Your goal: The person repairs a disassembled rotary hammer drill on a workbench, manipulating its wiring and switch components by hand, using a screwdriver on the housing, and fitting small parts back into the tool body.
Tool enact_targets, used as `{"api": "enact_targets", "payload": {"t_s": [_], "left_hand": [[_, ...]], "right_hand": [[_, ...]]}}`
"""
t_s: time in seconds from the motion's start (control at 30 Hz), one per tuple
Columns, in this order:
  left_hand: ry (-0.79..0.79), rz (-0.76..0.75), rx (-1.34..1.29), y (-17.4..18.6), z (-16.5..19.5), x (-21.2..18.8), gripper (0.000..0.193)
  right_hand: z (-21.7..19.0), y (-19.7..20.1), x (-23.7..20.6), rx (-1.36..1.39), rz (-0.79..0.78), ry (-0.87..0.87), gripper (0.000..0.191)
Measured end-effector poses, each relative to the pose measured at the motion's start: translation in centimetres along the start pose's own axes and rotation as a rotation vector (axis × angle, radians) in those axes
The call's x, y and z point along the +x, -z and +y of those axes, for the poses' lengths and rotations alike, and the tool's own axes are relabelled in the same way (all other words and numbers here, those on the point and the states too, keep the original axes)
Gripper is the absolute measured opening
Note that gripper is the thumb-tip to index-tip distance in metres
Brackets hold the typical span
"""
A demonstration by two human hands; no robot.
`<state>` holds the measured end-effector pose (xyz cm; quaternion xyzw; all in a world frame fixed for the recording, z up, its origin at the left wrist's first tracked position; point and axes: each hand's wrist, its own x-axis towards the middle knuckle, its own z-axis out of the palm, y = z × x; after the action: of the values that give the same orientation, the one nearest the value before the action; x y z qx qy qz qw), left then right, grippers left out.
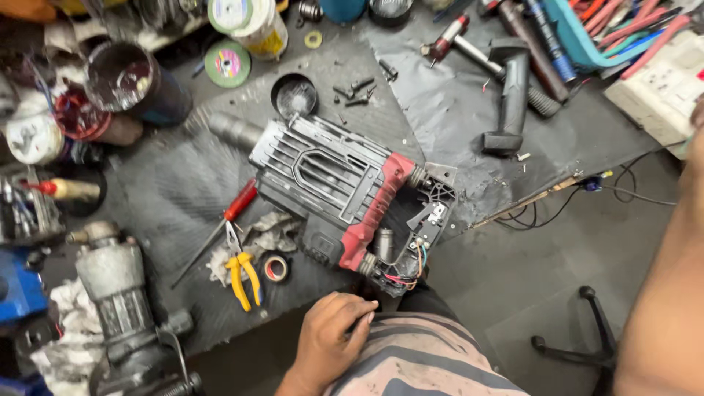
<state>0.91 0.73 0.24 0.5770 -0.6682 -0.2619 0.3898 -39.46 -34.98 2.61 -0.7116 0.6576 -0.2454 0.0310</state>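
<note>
Hammer drill point(345, 194) lies just ahead of left hand point(330, 341), long axis slanting away leftward; hand relaxed on knee, grasping nothing. Right hand's state can't be told.

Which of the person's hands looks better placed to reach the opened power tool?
Probably the left hand. It rests on the knee in striped cloth, just below the opened power tool and its exposed wiring. The right hand is out of view; only that forearm shows at the frame's right edge, farther off.
</note>
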Motion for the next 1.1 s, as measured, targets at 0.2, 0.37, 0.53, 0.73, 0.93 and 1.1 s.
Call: {"api": "enact_targets", "payload": {"t_s": [0.2,0.37,0.53,0.73,0.93,1.1], "left_hand": [[-0.163,0.174,0.258,1.3,-0.1,0.7,0.030],[-0.267,0.117,0.314,-0.2,-0.3,2.5,0.031],[-0.284,0.018,0.331,-2.7,-0.2,4.9,0.025],[-0.280,0.043,0.373,-3.5,0.6,5.8,0.019],[-0.274,-0.026,0.302,-3.5,0.8,5.4,0.017],[-0.367,-0.037,0.231,-2.3,-0.5,4.9,0.016]], "right_hand": [[-3.3,1.9,-24.6,-0.477,0.059,-0.201,0.024],[-6.5,4.0,-31.6,-0.080,0.054,-0.221,0.036],[-8.1,3.6,-34.1,0.365,0.027,-0.236,0.018],[-9.0,4.8,-35.1,-0.208,0.126,0.038,0.056],[-10.7,1.8,-34.5,0.584,-0.334,-0.134,0.056],[-14.8,-1.2,-35.4,1.218,-0.325,-0.185,0.095]]}}
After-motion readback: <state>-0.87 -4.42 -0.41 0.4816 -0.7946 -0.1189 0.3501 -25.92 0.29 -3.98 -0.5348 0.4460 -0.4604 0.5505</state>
